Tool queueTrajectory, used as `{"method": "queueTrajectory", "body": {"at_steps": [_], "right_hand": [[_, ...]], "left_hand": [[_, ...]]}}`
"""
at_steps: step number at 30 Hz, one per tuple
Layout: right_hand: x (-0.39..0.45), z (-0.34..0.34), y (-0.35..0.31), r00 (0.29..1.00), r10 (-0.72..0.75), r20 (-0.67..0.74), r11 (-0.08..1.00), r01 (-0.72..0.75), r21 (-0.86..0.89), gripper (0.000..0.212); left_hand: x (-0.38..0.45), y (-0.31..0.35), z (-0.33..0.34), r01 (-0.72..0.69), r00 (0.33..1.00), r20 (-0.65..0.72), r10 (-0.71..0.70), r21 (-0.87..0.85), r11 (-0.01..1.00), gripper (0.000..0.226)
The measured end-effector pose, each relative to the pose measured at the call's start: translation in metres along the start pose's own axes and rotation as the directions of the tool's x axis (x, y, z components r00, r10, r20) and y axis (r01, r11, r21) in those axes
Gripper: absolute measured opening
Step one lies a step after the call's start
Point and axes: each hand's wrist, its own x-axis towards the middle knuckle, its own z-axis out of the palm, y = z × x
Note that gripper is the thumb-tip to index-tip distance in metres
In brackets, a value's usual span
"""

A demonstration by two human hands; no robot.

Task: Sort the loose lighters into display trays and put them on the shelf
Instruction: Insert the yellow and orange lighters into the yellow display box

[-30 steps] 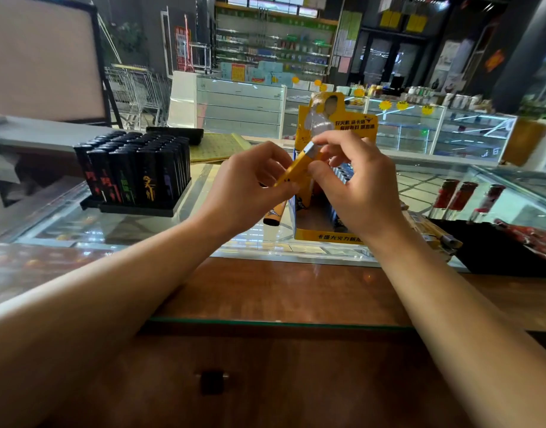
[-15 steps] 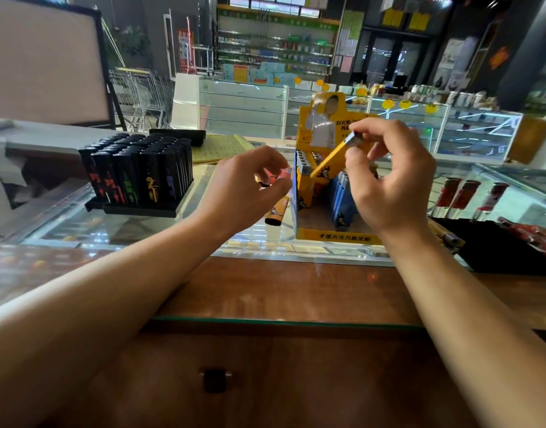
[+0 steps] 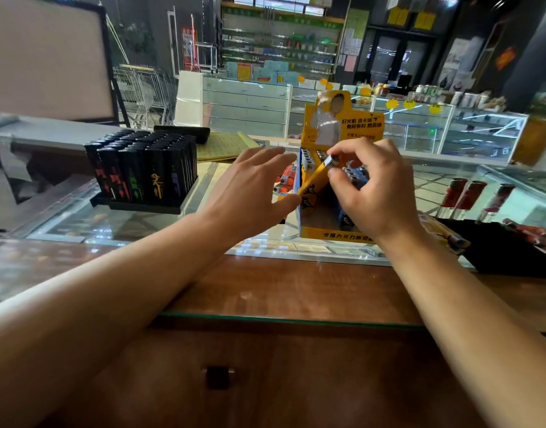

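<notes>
Now right hand (image 3: 373,193) pinches a tilted yellow lighter (image 3: 316,176) over the yellow tray (image 3: 333,233). Left hand (image 3: 250,193), fingers spread, empty. Black tray (image 3: 145,171) at nine o'clock.

On the worktop (image 3: 148,230), a full tray (image 3: 142,177) stands left of a display box (image 3: 333,233); loose lighters (image 3: 284,182) lie between them.

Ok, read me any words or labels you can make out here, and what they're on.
"好火机" opens the header card of the yellow display box; the rest blurs.
"大火力" sits on its front lip; the rest is unclear.
Black lighters: markings unreadable.
Background shop signs: too small.
</notes>
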Motion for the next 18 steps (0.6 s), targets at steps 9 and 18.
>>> {"method": "queueTrajectory", "body": {"at_steps": [9, 18], "right_hand": [[0.000, -0.002, 0.002, 1.000, 0.012, 0.003, 0.999, -0.011, -0.042, 0.021], [-0.003, 0.012, 0.007, 0.994, -0.060, 0.088, 0.979, 0.076, -0.189, 0.023]], "left_hand": [[-0.001, -0.004, -0.001, -0.001, 0.999, 0.036, 0.000, 0.046, 0.999, 0.072], [-0.004, -0.005, -0.001, -0.022, 0.998, 0.055, 0.018, 0.062, 0.998, 0.072]]}}
